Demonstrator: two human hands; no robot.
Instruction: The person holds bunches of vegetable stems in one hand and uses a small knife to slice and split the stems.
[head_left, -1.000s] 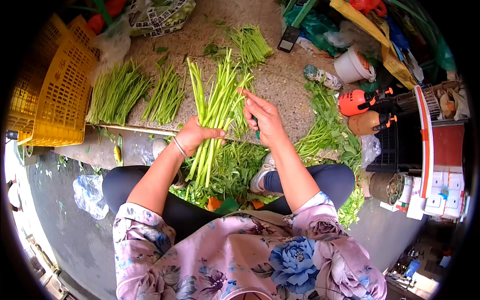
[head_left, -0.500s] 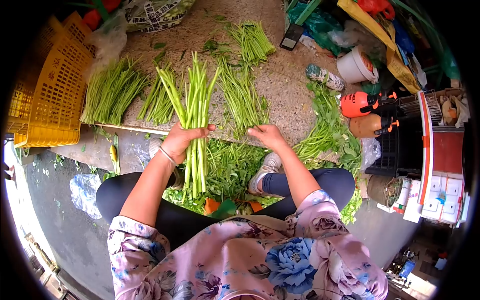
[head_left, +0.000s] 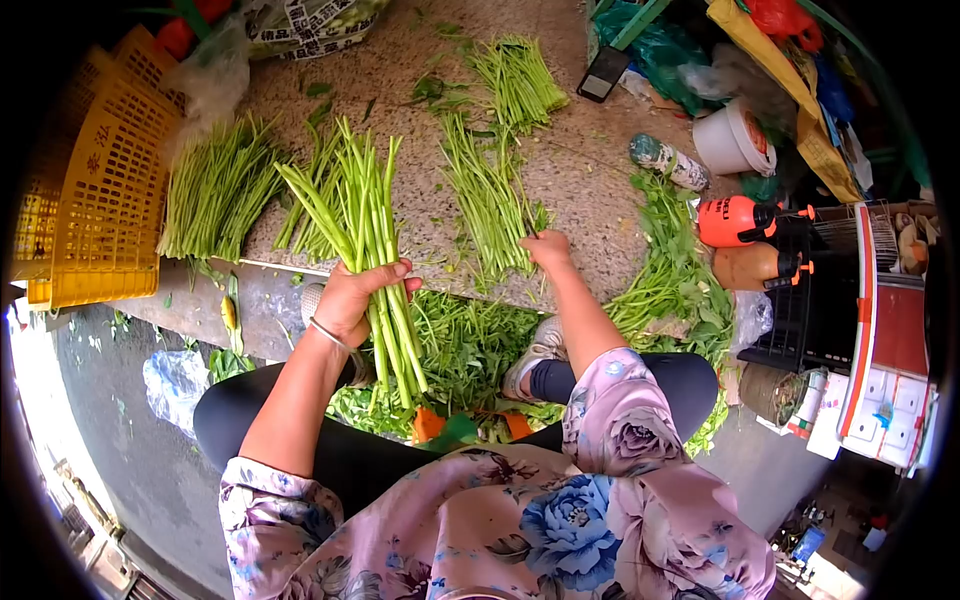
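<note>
My left hand (head_left: 348, 302) is wrapped round a bunch of leafless green vegetable stems (head_left: 368, 222), which stands tilted above the slab's front edge. At the right side of a loose pile of thin stems (head_left: 482, 205), my right hand (head_left: 547, 250) is closed with its fingers together. A thin dark sliver shows just beyond those fingers; I cannot make out what it is. Another stem bundle (head_left: 517, 84) lies farther back. To the left are a large stem pile (head_left: 218, 190) and a smaller one (head_left: 308, 222), partly hidden behind the held bunch.
Yellow plastic crates (head_left: 112, 180) stand at the left. Leafy greens (head_left: 465, 345) lie between my legs, more greens (head_left: 665, 270) on the right. A white bucket (head_left: 728, 142), a red spray bottle (head_left: 735, 221) and a brown one (head_left: 748, 266) line the right side of the stone slab (head_left: 590, 170).
My right hand has moved up and slightly right along the loose pile, its fingers now closed. My left hand has lowered a little with the bunch, whose top leans more to the left.
</note>
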